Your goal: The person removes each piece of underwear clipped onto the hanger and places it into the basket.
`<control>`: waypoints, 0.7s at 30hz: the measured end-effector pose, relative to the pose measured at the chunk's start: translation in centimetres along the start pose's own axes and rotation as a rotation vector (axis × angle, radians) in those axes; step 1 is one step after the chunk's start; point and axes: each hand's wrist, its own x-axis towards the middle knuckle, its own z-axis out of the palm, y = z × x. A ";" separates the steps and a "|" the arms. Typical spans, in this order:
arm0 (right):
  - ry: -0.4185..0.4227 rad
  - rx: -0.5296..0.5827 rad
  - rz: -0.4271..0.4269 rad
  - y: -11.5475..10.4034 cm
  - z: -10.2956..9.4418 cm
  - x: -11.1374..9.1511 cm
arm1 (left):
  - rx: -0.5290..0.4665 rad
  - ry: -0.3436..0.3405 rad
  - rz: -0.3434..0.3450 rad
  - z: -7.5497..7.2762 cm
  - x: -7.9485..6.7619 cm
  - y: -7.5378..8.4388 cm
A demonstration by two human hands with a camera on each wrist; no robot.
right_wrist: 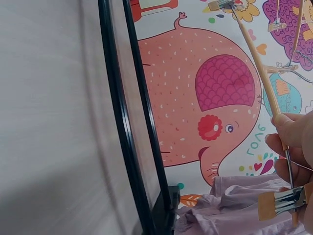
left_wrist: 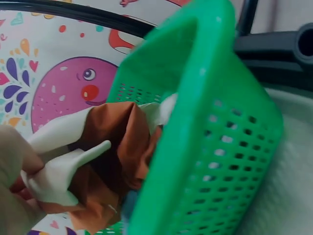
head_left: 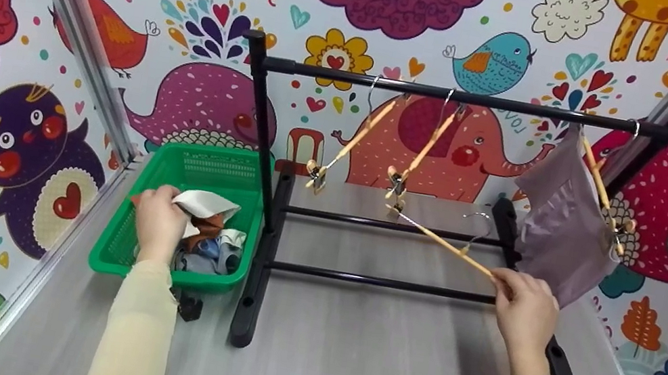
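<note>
My left hand (head_left: 158, 222) is at the left side of the green basket (head_left: 111, 244), pinching a white and rust-brown cloth garment (left_wrist: 110, 132) that is partly lifted over the rim. Blue and grey clothes (head_left: 211, 259) lie below it in the basket. My right hand (head_left: 525, 317) grips one end of a wooden clip hanger (head_left: 451, 244), held slantwise in front of the rack with its hook upward. In the right wrist view a metal-and-wood clip (right_wrist: 281, 203) sits beside the fingers, and no garment is on this hanger.
A black clothes rack (head_left: 460, 97) stands across the table. Two bare clip hangers (head_left: 360, 134) hang from its rail, and a mauve garment (head_left: 566, 215) hangs from another at the right end. Black rack feet (head_left: 243, 323) reach forward. A patterned wall stands behind.
</note>
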 end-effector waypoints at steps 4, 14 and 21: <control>0.007 -0.005 -0.015 0.0 -0.3 0.4 | 0.033 -0.067 -0.010 0.3 -0.3 -0.5; 0.006 -0.020 -0.018 0.2 -1.2 1.2 | 0.093 -0.140 0.003 1.2 -0.6 -1.3; -0.003 -0.031 0.014 0.2 -1.8 1.8 | 0.150 -0.266 -0.040 1.4 -1.0 -1.5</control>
